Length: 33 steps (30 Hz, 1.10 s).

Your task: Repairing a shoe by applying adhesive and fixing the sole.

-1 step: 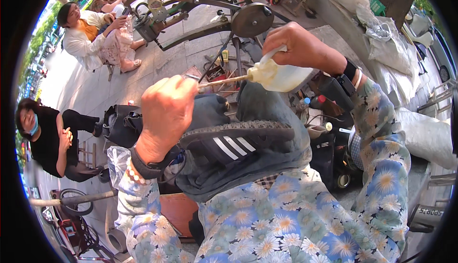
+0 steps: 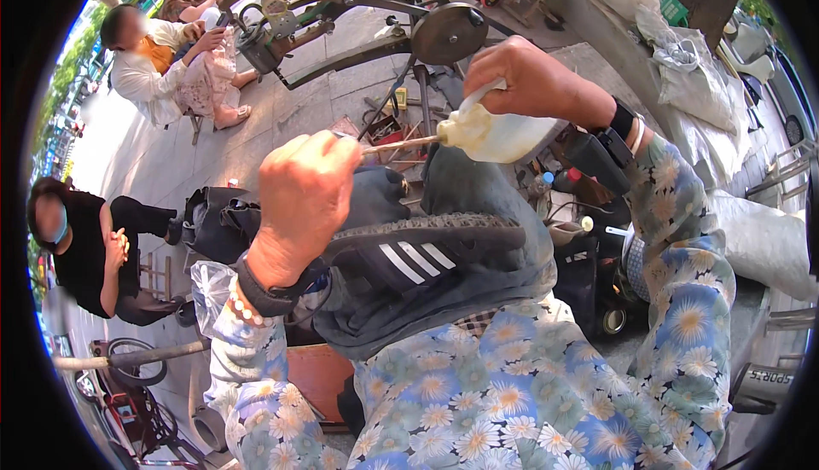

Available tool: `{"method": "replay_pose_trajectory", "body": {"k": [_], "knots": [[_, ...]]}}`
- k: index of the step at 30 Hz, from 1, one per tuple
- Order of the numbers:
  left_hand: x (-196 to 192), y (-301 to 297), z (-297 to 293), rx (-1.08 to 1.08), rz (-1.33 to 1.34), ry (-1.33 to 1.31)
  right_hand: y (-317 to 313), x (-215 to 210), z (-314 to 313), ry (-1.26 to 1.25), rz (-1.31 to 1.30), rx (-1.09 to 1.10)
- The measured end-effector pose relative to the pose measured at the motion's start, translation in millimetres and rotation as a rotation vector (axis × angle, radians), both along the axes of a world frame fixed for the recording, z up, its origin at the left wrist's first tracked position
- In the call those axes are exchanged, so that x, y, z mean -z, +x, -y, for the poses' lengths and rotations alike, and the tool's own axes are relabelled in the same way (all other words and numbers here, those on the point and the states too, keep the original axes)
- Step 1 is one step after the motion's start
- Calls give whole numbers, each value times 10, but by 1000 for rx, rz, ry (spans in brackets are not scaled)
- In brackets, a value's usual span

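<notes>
My left hand [image 2: 303,193] is closed on a thin stick [image 2: 397,144] whose far tip reaches the mouth of a whitish plastic bottle [image 2: 490,133]. My right hand [image 2: 533,82] grips that bottle from above and tilts it toward the stick. Below both hands a dark sports shoe [image 2: 418,252] with three white stripes lies on its side, its ridged sole edge up, on dark cloth over my lap. Both forearms wear flowered sleeves, and each wrist has a dark band.
A metal stitching machine with a round wheel [image 2: 448,33] stands ahead on the pavement, small tools and tins below it. Two people sit at the left [image 2: 141,69] [image 2: 81,248]. A black bag [image 2: 213,218] lies left of my knee; white sacks [image 2: 759,240] lie right.
</notes>
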<state>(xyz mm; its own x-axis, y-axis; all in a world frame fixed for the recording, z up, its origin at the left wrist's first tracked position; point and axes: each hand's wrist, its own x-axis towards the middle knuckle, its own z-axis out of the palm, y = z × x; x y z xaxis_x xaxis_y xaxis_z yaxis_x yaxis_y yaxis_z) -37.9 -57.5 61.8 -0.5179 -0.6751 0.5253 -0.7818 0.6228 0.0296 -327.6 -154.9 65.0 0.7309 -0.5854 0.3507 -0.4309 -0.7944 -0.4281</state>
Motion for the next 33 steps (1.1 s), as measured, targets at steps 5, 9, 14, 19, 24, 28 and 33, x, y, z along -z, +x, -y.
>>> {"method": "replay_pose_trajectory", "body": {"k": [5, 9, 14, 19, 24, 28, 33], "knots": [[78, -280, 166, 70, 132, -98, 166, -124, -27, 79, -68, -27], [116, -351, 270, 144, 133, -51, 244, -69, 25, 119, -66, -61], [125, -287, 416, 259, 52, 153, 251, -19, 13, 171, -87, -117], [290, -153, 469, 230, -162, 491, 233, 94, 22, 218, -72, -95], [241, -223, 359, 167, -234, 490, 179, 71, -1, 197, -89, -72], [9, -312, 298, 188, 197, 124, 208, 129, 52, 160, -88, -110], [218, -224, 408, 151, -48, 546, 162, 214, 54, 227, -77, -134]]}}
